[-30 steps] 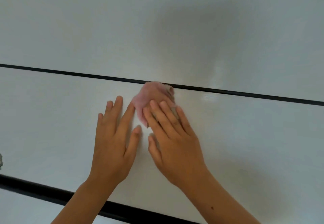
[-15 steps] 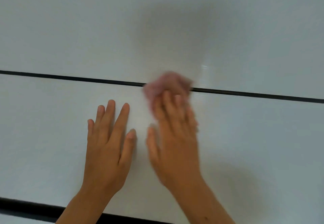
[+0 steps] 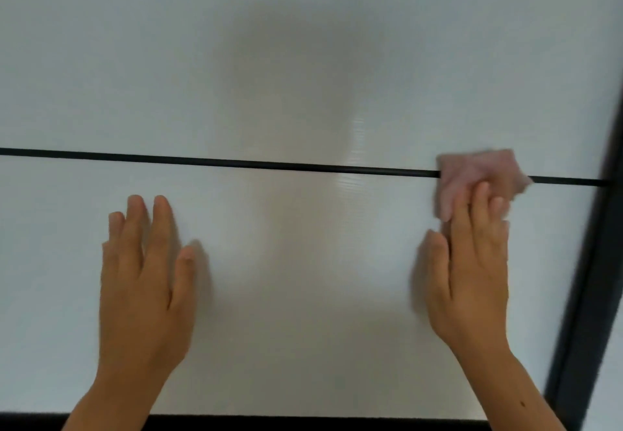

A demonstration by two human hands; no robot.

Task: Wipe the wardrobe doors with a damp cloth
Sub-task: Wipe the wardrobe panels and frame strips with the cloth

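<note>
A glossy white wardrobe door fills the view, split by a thin black horizontal seam. My right hand presses a small pink cloth flat against the door with straight fingers, right over the seam near the door's right edge. The cloth is blurred by motion. My left hand lies flat on the lower panel at the left, fingers straight, holding nothing.
A dark vertical frame runs down the right side of the door. A black strip borders the panel along the bottom. A faint dark reflection shows in the middle of the door.
My right hand has slid the pink cloth far to the right along the seam, from beside my left hand to near the dark frame. My left hand has stayed flat on the panel.
</note>
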